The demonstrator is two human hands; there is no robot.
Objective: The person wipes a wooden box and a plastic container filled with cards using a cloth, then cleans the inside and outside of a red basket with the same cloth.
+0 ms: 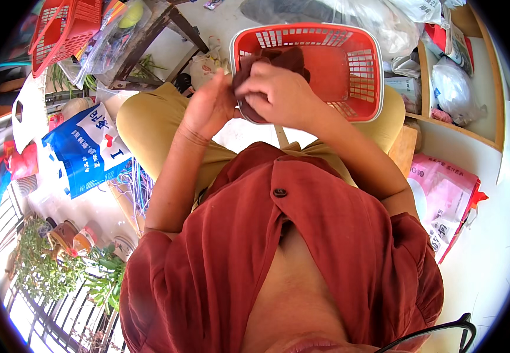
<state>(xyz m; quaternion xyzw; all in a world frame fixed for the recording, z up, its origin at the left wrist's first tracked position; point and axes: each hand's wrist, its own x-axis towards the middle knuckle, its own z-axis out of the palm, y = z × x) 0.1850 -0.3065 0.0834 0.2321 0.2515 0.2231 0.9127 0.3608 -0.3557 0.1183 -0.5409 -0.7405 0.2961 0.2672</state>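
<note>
A red plastic basket (pixel 330 73) with slotted sides and a grey rim stands between my knees. Dark brown cloth (pixel 292 61) lies bunched over its left end, partly inside and partly across the rim. My right hand (pixel 277 90) reaches over the near rim with bent fingers closed on this cloth. At the basket's left edge, my left hand (pixel 211 103) is raised beside the cloth. Its fingertips are blurred and partly hidden, so whether it pinches the cloth is unclear.
Another red basket (pixel 67 33) is at upper left, near a dark wooden stool (pixel 158 39). A blue-and-white printed bag (pixel 87 150) lies left of my knee. On the right are wooden shelving (pixel 462 130) with plastic bags and a pink printed bag (pixel 442 194).
</note>
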